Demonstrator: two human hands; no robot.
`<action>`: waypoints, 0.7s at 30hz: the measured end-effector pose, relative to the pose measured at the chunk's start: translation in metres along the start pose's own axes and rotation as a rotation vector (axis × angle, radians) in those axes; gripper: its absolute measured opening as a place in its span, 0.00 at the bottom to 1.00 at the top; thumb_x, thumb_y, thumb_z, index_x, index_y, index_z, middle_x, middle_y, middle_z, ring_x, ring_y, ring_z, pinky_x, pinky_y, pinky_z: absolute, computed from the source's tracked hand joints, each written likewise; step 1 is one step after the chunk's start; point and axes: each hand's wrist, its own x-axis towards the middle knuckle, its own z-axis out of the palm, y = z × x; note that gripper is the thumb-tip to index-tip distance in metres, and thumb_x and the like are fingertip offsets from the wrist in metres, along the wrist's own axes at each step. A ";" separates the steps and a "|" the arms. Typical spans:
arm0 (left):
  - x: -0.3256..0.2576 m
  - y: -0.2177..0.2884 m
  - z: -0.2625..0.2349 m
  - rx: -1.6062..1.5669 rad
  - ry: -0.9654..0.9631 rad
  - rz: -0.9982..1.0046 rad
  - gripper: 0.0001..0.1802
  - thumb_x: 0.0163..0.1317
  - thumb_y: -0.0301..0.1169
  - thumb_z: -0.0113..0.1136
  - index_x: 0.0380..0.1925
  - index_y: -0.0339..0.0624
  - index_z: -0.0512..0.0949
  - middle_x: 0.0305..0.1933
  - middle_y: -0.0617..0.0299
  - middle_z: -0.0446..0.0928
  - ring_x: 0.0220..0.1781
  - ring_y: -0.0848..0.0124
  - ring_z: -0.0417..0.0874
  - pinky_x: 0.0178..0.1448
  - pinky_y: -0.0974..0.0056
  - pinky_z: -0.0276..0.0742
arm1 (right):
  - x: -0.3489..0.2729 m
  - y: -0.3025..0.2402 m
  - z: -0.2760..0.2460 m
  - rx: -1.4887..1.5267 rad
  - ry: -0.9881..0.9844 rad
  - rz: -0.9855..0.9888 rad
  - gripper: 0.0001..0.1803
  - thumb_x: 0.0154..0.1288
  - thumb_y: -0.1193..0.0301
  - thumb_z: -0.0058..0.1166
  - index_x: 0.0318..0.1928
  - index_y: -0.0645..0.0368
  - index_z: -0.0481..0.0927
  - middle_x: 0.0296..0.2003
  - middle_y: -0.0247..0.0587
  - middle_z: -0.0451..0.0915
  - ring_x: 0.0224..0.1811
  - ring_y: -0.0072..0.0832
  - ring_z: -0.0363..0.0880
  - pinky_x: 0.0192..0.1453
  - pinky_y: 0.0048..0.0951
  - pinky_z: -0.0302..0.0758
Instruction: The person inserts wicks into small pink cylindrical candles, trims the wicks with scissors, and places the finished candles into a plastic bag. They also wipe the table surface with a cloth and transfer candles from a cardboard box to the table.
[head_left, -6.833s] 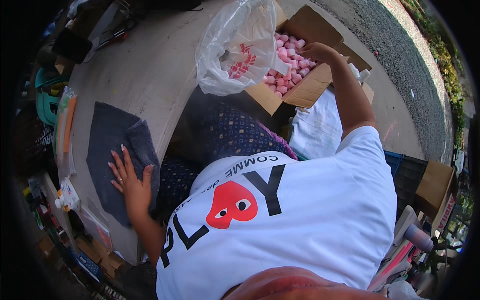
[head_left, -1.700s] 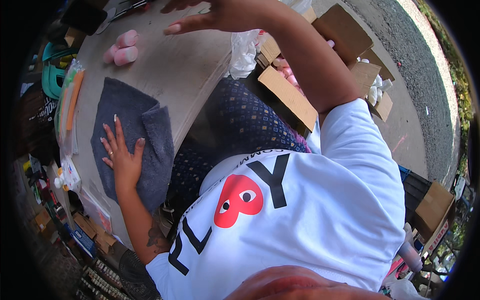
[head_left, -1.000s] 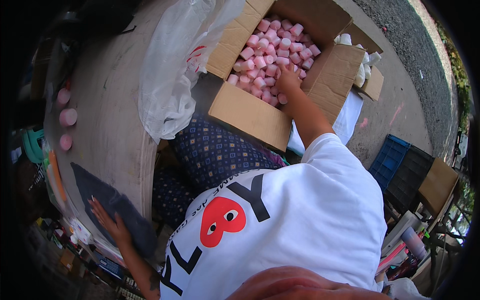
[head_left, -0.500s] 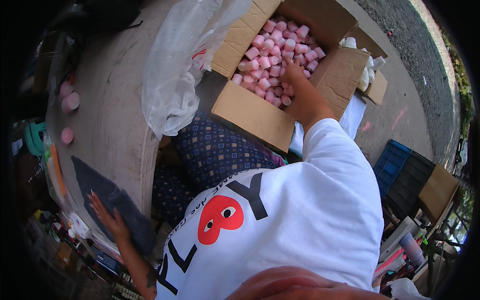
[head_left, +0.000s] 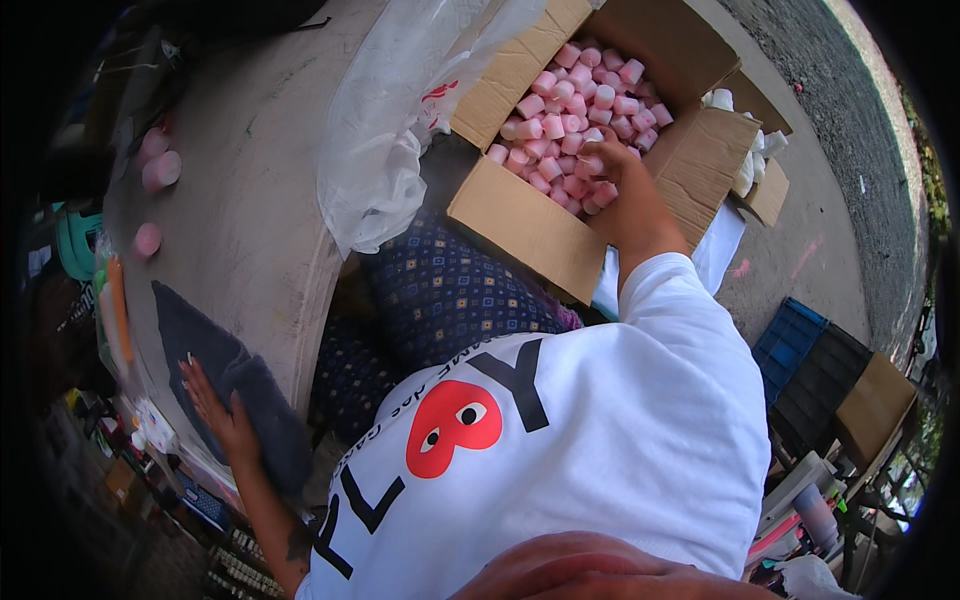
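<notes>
My right hand (head_left: 612,160) reaches down into an open cardboard box (head_left: 525,225) filled with several small pink cylinders (head_left: 565,115), its fingers curled among them; whether they grip one is hidden. My left hand (head_left: 218,408) lies flat with fingers spread on a dark grey cloth (head_left: 235,385) at the near edge of the round table (head_left: 250,200). Three pink cylinders (head_left: 155,170) stand on the table's far left part.
A clear plastic bag (head_left: 400,110) drapes over the table edge next to the box. White rags (head_left: 745,165) sit on a box flap. A blue crate (head_left: 790,345) and another carton (head_left: 875,410) stand at the right on the pavement.
My right hand went from the table, where it left pink cylinders, back down into the box and now digs among the pink pieces. My left hand stays on the cloth.
</notes>
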 end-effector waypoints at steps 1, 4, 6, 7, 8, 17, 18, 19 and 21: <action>-0.001 0.003 -0.003 0.008 -0.003 -0.024 0.38 0.65 0.47 0.44 0.72 0.47 0.50 0.77 0.53 0.46 0.78 0.51 0.43 0.76 0.47 0.34 | 0.000 0.006 -0.010 0.163 -0.096 -0.027 0.47 0.47 0.66 0.66 0.68 0.42 0.55 0.57 0.46 0.70 0.54 0.45 0.74 0.43 0.51 0.77; 0.004 0.003 0.001 -0.030 0.014 -0.009 0.37 0.66 0.48 0.45 0.73 0.52 0.50 0.78 0.56 0.45 0.78 0.49 0.42 0.75 0.44 0.33 | -0.008 0.009 -0.031 0.577 -0.359 -0.123 0.41 0.51 0.65 0.63 0.65 0.41 0.59 0.51 0.43 0.74 0.49 0.42 0.77 0.32 0.41 0.78; 0.004 0.007 0.002 -0.031 0.014 -0.066 0.37 0.66 0.49 0.45 0.73 0.55 0.50 0.78 0.56 0.44 0.78 0.48 0.41 0.75 0.41 0.33 | -0.017 0.005 -0.036 0.812 -0.506 -0.150 0.33 0.54 0.65 0.61 0.62 0.45 0.64 0.46 0.44 0.77 0.46 0.43 0.79 0.25 0.31 0.76; 0.004 0.009 0.002 -0.034 0.011 -0.091 0.37 0.66 0.50 0.46 0.73 0.56 0.51 0.78 0.57 0.43 0.78 0.48 0.41 0.74 0.40 0.32 | -0.026 -0.001 -0.033 0.885 -0.565 -0.169 0.32 0.54 0.65 0.60 0.60 0.47 0.65 0.45 0.46 0.77 0.46 0.43 0.80 0.24 0.30 0.76; 0.002 0.011 0.001 -0.035 0.007 -0.117 0.37 0.66 0.51 0.46 0.73 0.57 0.51 0.78 0.57 0.43 0.78 0.48 0.40 0.74 0.39 0.32 | -0.035 -0.010 -0.025 0.957 -0.629 -0.184 0.31 0.54 0.66 0.60 0.59 0.50 0.65 0.44 0.47 0.78 0.46 0.44 0.80 0.24 0.29 0.76; 0.003 0.014 0.007 -0.037 0.011 -0.183 0.40 0.64 0.60 0.46 0.72 0.62 0.51 0.78 0.57 0.43 0.77 0.44 0.40 0.71 0.32 0.32 | -0.208 -0.144 0.088 0.587 -0.895 -0.805 0.43 0.48 0.70 0.58 0.67 0.53 0.58 0.49 0.54 0.71 0.41 0.40 0.76 0.36 0.35 0.80; 0.006 0.016 0.005 -0.031 0.005 -0.181 0.40 0.64 0.60 0.46 0.72 0.62 0.51 0.78 0.57 0.43 0.77 0.43 0.40 0.71 0.31 0.32 | -0.237 -0.170 0.112 0.409 -0.958 -0.800 0.44 0.47 0.72 0.60 0.68 0.52 0.57 0.50 0.51 0.71 0.42 0.39 0.77 0.42 0.36 0.80; 0.003 0.016 0.003 -0.025 0.002 -0.192 0.40 0.64 0.60 0.46 0.72 0.62 0.50 0.78 0.57 0.43 0.77 0.43 0.40 0.71 0.31 0.32 | -0.265 -0.193 0.154 0.229 -0.965 -0.866 0.42 0.47 0.72 0.61 0.66 0.50 0.61 0.49 0.47 0.72 0.43 0.38 0.78 0.46 0.35 0.79; 0.000 0.011 0.008 -0.017 -0.008 -0.200 0.40 0.64 0.60 0.45 0.73 0.63 0.50 0.78 0.57 0.42 0.77 0.42 0.39 0.70 0.30 0.32 | -0.303 -0.228 0.225 -0.347 -0.744 -1.156 0.37 0.44 0.68 0.65 0.61 0.50 0.71 0.47 0.45 0.76 0.47 0.33 0.78 0.51 0.31 0.77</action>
